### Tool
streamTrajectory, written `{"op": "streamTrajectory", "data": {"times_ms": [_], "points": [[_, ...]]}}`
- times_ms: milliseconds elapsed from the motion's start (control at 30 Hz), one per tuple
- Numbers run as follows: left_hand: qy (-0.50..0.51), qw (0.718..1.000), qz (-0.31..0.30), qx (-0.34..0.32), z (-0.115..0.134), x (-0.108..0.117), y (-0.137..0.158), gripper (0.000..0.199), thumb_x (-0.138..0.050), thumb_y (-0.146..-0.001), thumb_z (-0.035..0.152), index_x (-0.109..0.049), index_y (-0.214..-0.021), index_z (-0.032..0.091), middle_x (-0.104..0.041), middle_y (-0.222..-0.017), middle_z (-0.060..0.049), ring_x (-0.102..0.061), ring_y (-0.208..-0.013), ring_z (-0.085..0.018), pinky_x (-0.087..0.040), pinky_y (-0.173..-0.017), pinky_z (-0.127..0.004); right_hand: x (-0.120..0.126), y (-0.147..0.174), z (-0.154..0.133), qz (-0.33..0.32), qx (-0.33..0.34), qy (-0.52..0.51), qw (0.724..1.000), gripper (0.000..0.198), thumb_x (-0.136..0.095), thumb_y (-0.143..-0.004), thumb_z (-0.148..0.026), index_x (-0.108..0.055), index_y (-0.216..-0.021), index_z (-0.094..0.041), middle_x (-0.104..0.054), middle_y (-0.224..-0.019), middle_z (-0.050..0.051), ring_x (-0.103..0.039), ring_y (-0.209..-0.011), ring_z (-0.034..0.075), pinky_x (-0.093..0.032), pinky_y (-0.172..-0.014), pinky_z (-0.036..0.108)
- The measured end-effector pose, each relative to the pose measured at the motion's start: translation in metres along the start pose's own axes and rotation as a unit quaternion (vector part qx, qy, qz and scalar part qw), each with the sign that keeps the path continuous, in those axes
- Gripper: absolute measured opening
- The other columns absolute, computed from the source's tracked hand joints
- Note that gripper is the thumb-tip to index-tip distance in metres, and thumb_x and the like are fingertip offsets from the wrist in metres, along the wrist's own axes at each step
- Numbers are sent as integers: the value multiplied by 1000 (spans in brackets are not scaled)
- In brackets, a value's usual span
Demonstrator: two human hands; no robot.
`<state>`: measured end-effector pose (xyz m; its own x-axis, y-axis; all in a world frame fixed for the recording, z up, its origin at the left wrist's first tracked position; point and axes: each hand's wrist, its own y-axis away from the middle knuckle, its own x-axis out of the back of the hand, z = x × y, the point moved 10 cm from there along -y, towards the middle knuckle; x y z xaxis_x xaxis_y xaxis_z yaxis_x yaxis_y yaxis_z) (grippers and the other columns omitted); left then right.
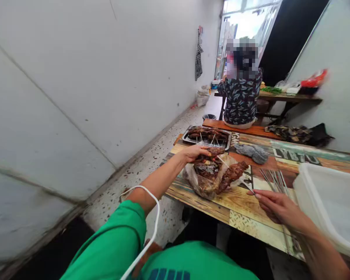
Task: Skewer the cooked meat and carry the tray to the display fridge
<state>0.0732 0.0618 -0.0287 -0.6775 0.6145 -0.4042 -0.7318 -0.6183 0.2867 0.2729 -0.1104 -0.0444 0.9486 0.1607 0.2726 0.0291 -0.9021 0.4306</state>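
My left hand (198,153) is closed around a dark, reddish-brown piece of meat (216,151) above an open clear plastic bag (202,186). More dark meat (207,169) lies in the bag. In my right hand (275,203), fingers pinched, is the end of a metal skewer (247,185). The skewer slants up and left toward a long piece of glazed meat (233,177); a pale thin length shows again beside the left hand's piece. Whether it passes through or behind the long piece, I cannot tell.
Several loose metal skewers (275,179) lie near my right hand, beside a white plastic tub (306,190). A metal tray (229,142) of skewered meat and a grey cloth (252,152) are farther back. Another person (241,99) sits on a bench (212,123) beyond the table.
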Motion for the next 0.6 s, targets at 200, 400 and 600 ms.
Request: {"op": "streamTrajectory", "data": {"times_ms": [200,400,600], "points": [[1,1000,-14,-13,2,-3,1,28,-66,-68,4,-69,-94,11,-73,-79,-8,-68,-65,-14,-47,-46,-16,-1,-3,0,-20,-9,-20,1000,96,-68,-60,-77,-54,-122,-5,-21,-54,-13,-17,-45,3,-11,-41,21],[0,999,-28,-28,8,-2,0,31,-63,-72,5,-69,-102,10,-74,-81,-8,-68,-66,-13,-45,-44,-15,2,-2,2,-42,-4,-59,997,90,-71,-60,-75,-56,-119,-8,-19,-54,-13,-16,-44,3,-10,-40,20],[-11,999,-44,-19,4,-5,-1,34,-66,-70,7,-70,-103,11,-74,-84,-9,-69,-69,-15,-46,-45,-16,2,-4,9,-46,-10,-76,996,87,-73,-60,-71,-56,-117,-9,-20,-54,-13,-16,-44,2,-8,-41,20]]}}
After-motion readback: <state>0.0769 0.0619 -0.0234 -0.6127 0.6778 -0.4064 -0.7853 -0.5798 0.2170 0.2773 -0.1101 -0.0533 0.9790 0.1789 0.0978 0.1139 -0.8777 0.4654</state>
